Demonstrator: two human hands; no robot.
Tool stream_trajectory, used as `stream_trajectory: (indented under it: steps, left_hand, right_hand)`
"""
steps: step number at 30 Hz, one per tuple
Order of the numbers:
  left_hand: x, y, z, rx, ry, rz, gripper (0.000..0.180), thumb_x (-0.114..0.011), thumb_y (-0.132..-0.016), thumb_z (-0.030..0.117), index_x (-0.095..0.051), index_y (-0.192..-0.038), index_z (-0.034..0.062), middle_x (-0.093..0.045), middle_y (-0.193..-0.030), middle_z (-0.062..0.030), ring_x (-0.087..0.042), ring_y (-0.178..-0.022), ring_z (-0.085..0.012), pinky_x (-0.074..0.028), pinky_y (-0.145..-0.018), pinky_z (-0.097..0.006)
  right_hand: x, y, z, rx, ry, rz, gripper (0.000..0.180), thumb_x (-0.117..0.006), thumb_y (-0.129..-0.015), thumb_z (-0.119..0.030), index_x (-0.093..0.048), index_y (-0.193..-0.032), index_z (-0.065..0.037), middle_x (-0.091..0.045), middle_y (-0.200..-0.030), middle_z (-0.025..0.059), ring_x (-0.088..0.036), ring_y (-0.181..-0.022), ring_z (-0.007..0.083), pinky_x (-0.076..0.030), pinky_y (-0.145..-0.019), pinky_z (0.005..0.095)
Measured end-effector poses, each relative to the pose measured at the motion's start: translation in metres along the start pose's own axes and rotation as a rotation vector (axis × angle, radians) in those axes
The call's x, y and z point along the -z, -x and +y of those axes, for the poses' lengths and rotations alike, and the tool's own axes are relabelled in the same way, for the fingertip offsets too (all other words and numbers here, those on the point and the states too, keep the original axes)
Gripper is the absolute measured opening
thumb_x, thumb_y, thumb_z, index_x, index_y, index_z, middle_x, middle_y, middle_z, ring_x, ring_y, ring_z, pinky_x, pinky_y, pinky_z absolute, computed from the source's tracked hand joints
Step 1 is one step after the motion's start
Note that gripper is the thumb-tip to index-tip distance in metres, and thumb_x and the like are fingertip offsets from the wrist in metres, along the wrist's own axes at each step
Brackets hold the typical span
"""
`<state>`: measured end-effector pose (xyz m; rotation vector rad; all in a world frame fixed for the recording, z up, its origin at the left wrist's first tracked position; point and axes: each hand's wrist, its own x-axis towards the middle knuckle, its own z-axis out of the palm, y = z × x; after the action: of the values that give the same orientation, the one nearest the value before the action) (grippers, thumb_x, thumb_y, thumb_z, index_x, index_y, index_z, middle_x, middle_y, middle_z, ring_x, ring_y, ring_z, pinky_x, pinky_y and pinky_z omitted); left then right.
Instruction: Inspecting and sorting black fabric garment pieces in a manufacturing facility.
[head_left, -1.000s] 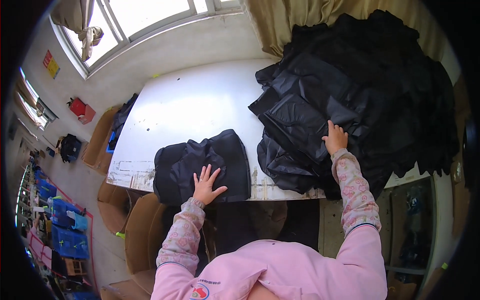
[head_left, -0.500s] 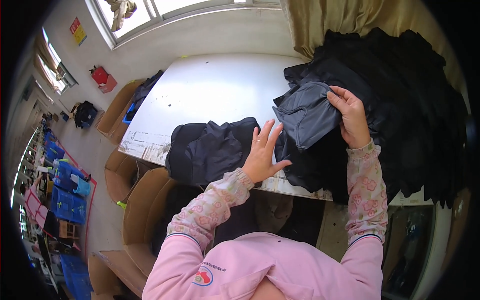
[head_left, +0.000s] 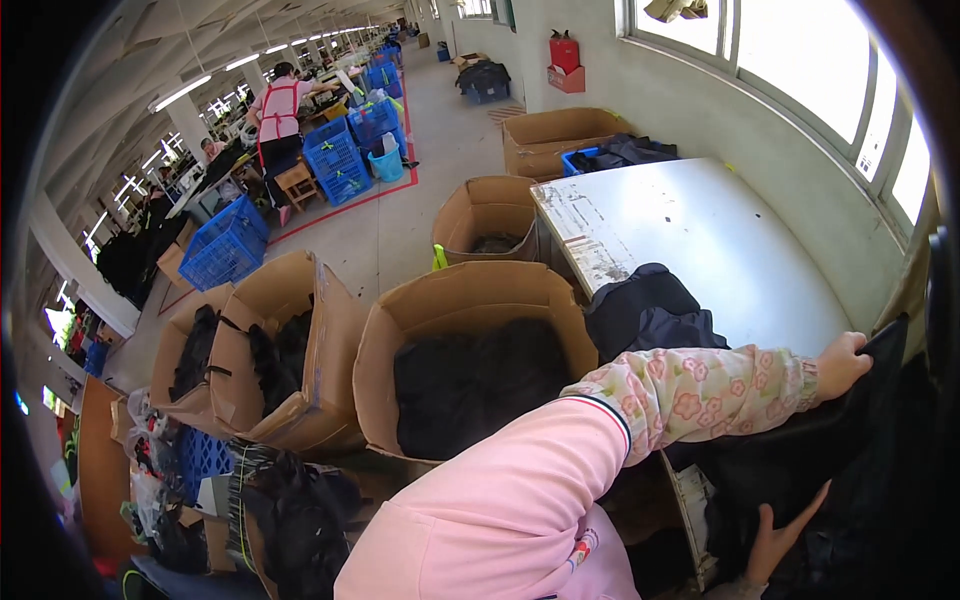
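My left hand [head_left: 843, 365] reaches across to the right, its fingers closed on the edge of a black cloth piece [head_left: 800, 450]. Low at the right, my right hand [head_left: 778, 540] shows with thumb and fingers spread, against or just under the black cloth; its wrist lies in shadow. More dark cloth surrounds both hands, and single pieces are hard to tell apart there. Left of my left hand, a dark folded garment piece [head_left: 655, 310] lies on the edge of the white table [head_left: 730, 230], partly behind my sleeve.
A large cardboard box [head_left: 375, 330] with black cloth stands beside the table. More open boxes [head_left: 310, 380] hold dark pieces at the left. Blue crates [head_left: 340, 160] line a red floor line, near a person [head_left: 280, 110] in pink. Windows [head_left: 800, 50] run along the right wall.
The view has swung left, bringing boxes and the workshop into sight. My left hand, open before, now grips black cloth. The dark grey piece my right hand held is no longer distinguishable; that hand is spread.
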<state>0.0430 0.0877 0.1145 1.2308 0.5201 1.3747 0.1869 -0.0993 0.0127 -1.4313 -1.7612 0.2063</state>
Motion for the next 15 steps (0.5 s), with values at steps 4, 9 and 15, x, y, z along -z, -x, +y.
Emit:
stream_trajectory:
  steps: [4, 9, 15]
  left_hand:
    - [0.006, -0.008, 0.012, 0.091, 0.353, 0.07, 0.027, -0.046, -0.089, 0.013, -0.057, -0.109, -0.0025, -0.064, -0.093, -0.0118, -0.06, -0.084, -0.019, -0.049, -0.077, -0.035]
    - [-0.002, -0.019, 0.005, 0.114, 0.556, 0.171, 0.032, -0.043, -0.096, 0.019, -0.052, -0.12, 0.0006, -0.063, -0.1, -0.0092, -0.058, -0.086, -0.0187, -0.048, -0.08, -0.034]
    - [-0.037, 0.009, 0.015, 0.021, 0.607, 0.097, 0.038, -0.042, -0.098, 0.024, -0.048, -0.129, 0.0031, -0.061, -0.111, -0.0062, -0.055, -0.097, -0.0147, -0.044, -0.088, -0.03]
  right_hand:
    - [-0.037, 0.013, 0.014, -0.016, 0.24, 0.197, 0.081, -0.066, -0.089, -0.023, -0.019, -0.151, -0.002, -0.021, -0.155, 0.0198, -0.021, -0.144, 0.0339, -0.02, -0.116, 0.0435]
    - [-0.078, 0.047, 0.06, 0.186, 0.24, 0.343, 0.069, -0.068, -0.088, -0.018, -0.033, -0.143, 0.002, -0.033, -0.148, 0.0231, -0.035, -0.136, 0.0346, -0.027, -0.113, 0.0438]
    - [-0.109, 0.047, 0.049, 0.386, 0.195, 0.067, 0.062, -0.07, -0.085, -0.021, -0.044, -0.136, 0.002, -0.043, -0.141, 0.0209, -0.043, -0.129, 0.0316, -0.031, -0.11, 0.0411]
